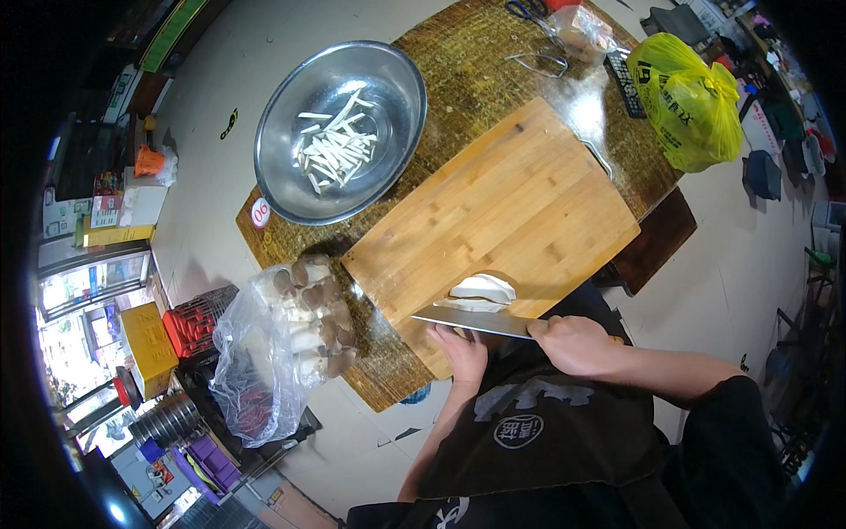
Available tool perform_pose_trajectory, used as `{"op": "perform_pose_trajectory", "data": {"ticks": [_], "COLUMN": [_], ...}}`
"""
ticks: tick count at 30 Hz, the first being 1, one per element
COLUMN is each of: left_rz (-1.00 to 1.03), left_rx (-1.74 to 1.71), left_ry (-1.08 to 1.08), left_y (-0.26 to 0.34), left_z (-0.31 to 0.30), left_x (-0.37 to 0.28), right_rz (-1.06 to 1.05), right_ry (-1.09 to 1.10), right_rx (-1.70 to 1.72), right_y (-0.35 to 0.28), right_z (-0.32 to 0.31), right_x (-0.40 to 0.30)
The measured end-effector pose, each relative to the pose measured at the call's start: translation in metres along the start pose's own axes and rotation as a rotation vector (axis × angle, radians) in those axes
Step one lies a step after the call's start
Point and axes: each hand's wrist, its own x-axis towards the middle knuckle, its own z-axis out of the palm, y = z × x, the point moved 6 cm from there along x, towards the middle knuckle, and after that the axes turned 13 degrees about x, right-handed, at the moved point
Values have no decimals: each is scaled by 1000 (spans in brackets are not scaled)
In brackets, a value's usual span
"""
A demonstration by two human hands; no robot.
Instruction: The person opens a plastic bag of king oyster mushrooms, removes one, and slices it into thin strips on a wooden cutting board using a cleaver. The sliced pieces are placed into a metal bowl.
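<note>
My right hand (574,344) grips the handle of a wide-bladed kitchen knife (476,320) above the near edge of a bamboo cutting board (502,211). White mushroom slices (482,289) lie on the board just beyond the blade. My left hand (461,350) is on the near side of the blade, its fingertips partly hidden by it; whether it holds a piece of mushroom cannot be told. Cut white mushroom strips (340,149) lie in a steel bowl (406,159) at the board's far left. Whole king oyster mushrooms (317,317) fill an open clear plastic bag (248,370) on the left.
The wooden table (456,40) also bears a tied yellow-green plastic bag (691,106), a black keyboard (624,82), scissors (535,13) and a small clear bag (581,30). A dark wooden stool (657,241) stands by the table's right edge. Metal baskets and boxes stand at left.
</note>
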Motion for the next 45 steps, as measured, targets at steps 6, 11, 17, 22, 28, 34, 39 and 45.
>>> {"op": "perform_pose_trajectory", "data": {"ticks": [6,11,17,22,28,34,39,45], "left_rz": [-31,-6,-105,-306,-375,-358,-354,-420], "left_rx": [-4,-21,-114,-248,-429,-436,-468,-672], "left_ry": [16,26,51,-46,-118,-61,-101,-65], "left_y": [-14,-10,-17,-22,-17,-20,-18,-31], "left_z": [6,1,-8,0,8,11,13,27], "left_x": [5,9,15,10,6,4,1,-6], "right_rz": [-24,31,98,167,151,83,64,23], "right_ry": [64,-3,-96,-125,-115,-98,-29,74], "right_rx": [-6,-11,59,118,109,104,94,62], "right_y": [-2,-2,-4,7,11,6,20,27], "right_z": [10,11,6,11,14,17,46,60], "right_x": [24,35,31,16,15,31,57,53]}}
